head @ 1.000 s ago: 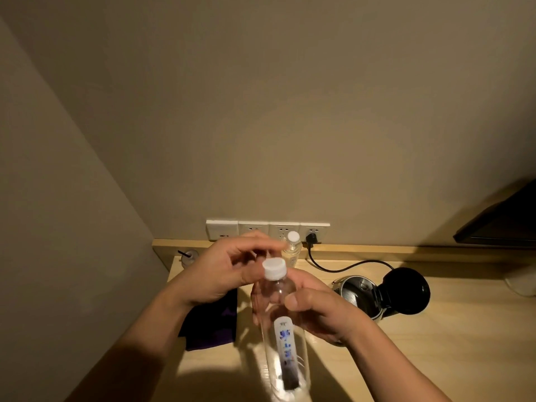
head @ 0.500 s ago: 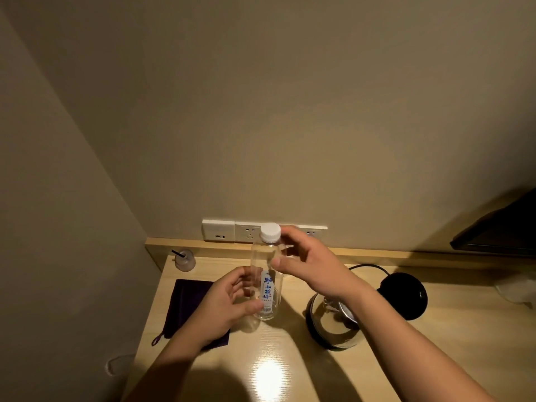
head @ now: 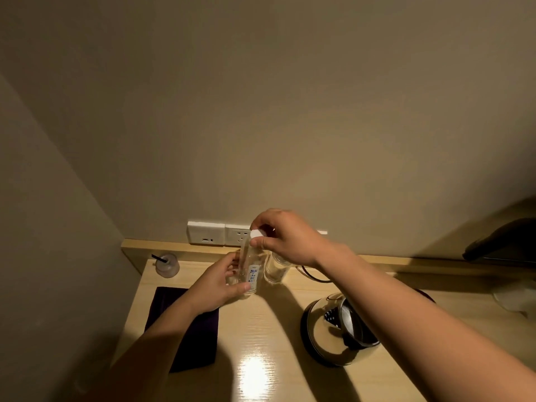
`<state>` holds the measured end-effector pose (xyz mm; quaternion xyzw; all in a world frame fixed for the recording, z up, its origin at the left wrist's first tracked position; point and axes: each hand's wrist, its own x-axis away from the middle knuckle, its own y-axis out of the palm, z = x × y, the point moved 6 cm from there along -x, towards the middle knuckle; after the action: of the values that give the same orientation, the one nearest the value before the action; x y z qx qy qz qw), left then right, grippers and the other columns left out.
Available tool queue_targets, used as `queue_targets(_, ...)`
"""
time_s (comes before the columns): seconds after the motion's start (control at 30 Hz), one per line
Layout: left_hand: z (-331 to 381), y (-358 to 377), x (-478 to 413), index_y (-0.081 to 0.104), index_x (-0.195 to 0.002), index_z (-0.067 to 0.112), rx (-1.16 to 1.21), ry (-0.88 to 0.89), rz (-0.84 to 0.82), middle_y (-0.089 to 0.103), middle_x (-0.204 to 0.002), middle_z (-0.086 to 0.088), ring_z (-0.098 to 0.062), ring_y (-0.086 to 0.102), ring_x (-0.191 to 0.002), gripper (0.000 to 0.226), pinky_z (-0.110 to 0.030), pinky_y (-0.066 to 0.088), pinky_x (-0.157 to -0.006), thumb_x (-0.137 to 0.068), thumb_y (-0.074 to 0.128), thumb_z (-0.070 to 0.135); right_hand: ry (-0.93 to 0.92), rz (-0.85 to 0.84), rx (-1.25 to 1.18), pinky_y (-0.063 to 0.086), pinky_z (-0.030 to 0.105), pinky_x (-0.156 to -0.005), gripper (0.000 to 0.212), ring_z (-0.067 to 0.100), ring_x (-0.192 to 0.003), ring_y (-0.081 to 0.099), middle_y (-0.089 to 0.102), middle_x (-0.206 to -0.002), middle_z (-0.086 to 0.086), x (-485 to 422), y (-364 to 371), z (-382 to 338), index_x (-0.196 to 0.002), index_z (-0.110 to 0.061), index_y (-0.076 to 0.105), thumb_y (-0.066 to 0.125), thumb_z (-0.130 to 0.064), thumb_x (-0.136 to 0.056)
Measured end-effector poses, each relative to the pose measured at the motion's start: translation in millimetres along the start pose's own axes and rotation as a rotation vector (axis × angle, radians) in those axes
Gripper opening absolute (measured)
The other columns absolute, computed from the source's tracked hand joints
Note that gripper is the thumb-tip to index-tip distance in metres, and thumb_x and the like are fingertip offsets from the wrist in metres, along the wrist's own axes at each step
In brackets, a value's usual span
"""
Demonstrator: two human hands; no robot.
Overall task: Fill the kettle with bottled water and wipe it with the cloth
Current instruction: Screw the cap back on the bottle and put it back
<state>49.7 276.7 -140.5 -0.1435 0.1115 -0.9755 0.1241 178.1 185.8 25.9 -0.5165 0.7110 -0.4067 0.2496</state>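
Note:
A clear plastic water bottle (head: 251,271) with a blue-and-white label stands upright on the wooden desk (head: 261,329). My left hand (head: 216,285) grips its lower body. My right hand (head: 285,236) pinches its white cap (head: 256,234) from above. A second clear bottle (head: 275,269) stands just behind it, its top hidden by my right hand. The steel kettle (head: 327,329) sits to the right with its lid open, partly covered by my right forearm. A dark purple cloth (head: 185,329) lies flat on the desk under my left wrist.
A small jar with a black straw (head: 167,265) stands at the desk's back left corner. Wall sockets (head: 220,234) line the wall above the ledge, and a black cable (head: 311,274) runs down toward the kettle. A dark object (head: 504,242) juts in at the right.
The bottle went from held up close to standing far back on the desk. My right hand moved from its body up onto the cap, and my left hand closed around its lower part.

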Motion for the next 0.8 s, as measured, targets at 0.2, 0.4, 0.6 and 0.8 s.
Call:
queue_targets(0.2, -44, 9, -31, 0.053, -0.140, 0.032, -0.012, -0.055, 0.015, 0.066, -0.135, 0.008, -0.015, 0.065, -0.125, 0.067, -0.046, 0.052, -0.108, -0.079, 0.082, 0.034, 0.040, -0.061, 0.041, 0.048, 0.033, -0.078, 0.031, 0.020, -0.088, 0.058, 0.058, -0.097, -0.001, -13, 40, 27, -0.116, -0.010, 0.070, 0.079, -0.024, -0.090)
queue_targets(0.4, -59, 14, -44, 0.054, -0.132, 0.046, -0.011, -0.086, 0.039, 0.069, -0.129, 0.013, -0.012, 0.065, -0.120, 0.061, -0.041, 0.051, -0.108, -0.082, 0.082, 0.027, 0.079, -0.062, 0.051, 0.044, 0.031, -0.075, 0.029, 0.020, -0.086, 0.055, 0.058, -0.095, 0.000, -18, 51, 38, -0.111, -0.009, 0.069, 0.079, -0.024, -0.089)
queue_targets(0.6, -66, 19, -44, 0.051, -0.138, 0.035, 0.024, -0.138, 0.055, 0.065, -0.131, 0.006, -0.016, 0.060, -0.126, 0.063, -0.040, 0.045, -0.114, -0.086, 0.082, 0.022, 0.104, -0.082, 0.091, 0.037, 0.030, -0.072, 0.029, 0.019, -0.083, 0.051, 0.055, -0.092, -0.001, -22, 48, 43, -0.111, -0.010, 0.067, 0.079, -0.026, -0.089)
queue_targets(0.8, -61, 14, -40, 0.052, -0.134, 0.039, 0.010, -0.149, 0.051, 0.064, -0.135, 0.005, -0.016, 0.057, -0.130, 0.062, -0.039, 0.040, -0.118, -0.085, 0.082, 0.016, 0.084, -0.117, 0.139, 0.040, 0.031, -0.076, 0.037, 0.024, -0.090, 0.056, 0.066, -0.109, 0.011, -22, 48, 41, -0.120, -0.008, 0.066, 0.075, -0.031, -0.093)
